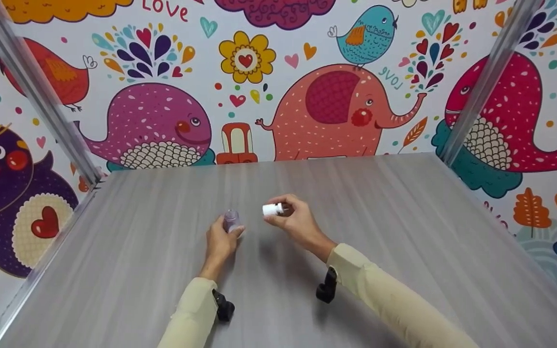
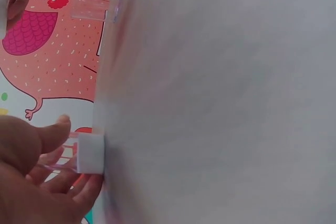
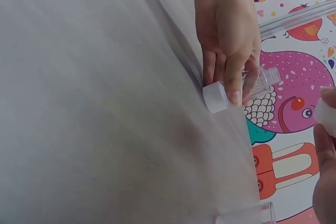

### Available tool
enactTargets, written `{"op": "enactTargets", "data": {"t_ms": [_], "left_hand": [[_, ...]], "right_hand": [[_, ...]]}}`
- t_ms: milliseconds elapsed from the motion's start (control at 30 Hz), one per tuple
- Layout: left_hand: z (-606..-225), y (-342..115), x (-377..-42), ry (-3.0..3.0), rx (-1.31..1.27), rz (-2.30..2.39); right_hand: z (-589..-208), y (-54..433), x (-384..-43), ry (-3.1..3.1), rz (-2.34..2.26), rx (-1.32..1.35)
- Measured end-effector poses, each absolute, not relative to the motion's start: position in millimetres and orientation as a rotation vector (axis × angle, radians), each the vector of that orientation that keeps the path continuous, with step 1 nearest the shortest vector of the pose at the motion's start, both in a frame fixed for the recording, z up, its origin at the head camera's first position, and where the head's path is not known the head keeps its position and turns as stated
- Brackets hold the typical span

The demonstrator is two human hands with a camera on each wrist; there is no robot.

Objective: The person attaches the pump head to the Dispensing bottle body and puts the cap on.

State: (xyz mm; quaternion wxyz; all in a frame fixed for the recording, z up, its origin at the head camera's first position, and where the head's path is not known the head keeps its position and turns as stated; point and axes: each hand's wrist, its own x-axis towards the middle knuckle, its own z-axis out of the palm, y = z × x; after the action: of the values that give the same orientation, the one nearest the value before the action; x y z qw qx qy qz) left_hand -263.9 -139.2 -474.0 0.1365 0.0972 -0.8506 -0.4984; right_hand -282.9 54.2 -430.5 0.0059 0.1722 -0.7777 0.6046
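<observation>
My left hand (image 1: 223, 239) grips a small clear bottle (image 1: 231, 218) upright, close over the table. Its threaded neck, open at the top, shows in the right wrist view, and a white band (image 3: 215, 97) surrounds its bottom end. To the right of it, my right hand (image 1: 300, 222) pinches a white cap (image 1: 272, 210) between thumb and fingers, tipped on its side and apart from the bottle. The same white cap (image 3: 326, 116) appears at the edge of the right wrist view. A clear cylindrical cover (image 2: 97, 5) stands beyond the left hand in the left wrist view.
The grey wood-grain table (image 1: 153, 275) meets a wall (image 1: 259, 96) printed with cartoon animals. Metal posts (image 1: 481, 92) rise at the table's back corners. Black wrist cameras (image 1: 327, 286) hang from both sleeves.
</observation>
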Motion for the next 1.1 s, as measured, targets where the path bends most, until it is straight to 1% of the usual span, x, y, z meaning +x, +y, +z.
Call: {"op": "enactTargets", "data": {"t_ms": [633,867,1100], "left_hand": [[-476,-139,-266,-2.493,0.338,-1.388],[-475,-140,-268,-2.484,0.322,-1.359],[-475,-140,-268,-2.471,0.301,-1.364]], "right_hand": [[-430,33,-286,-2.401,1.944,0.634],[-425,21,-286,-2.455,1.911,0.53],[-426,13,-289,-2.416,1.926,0.577]]}}
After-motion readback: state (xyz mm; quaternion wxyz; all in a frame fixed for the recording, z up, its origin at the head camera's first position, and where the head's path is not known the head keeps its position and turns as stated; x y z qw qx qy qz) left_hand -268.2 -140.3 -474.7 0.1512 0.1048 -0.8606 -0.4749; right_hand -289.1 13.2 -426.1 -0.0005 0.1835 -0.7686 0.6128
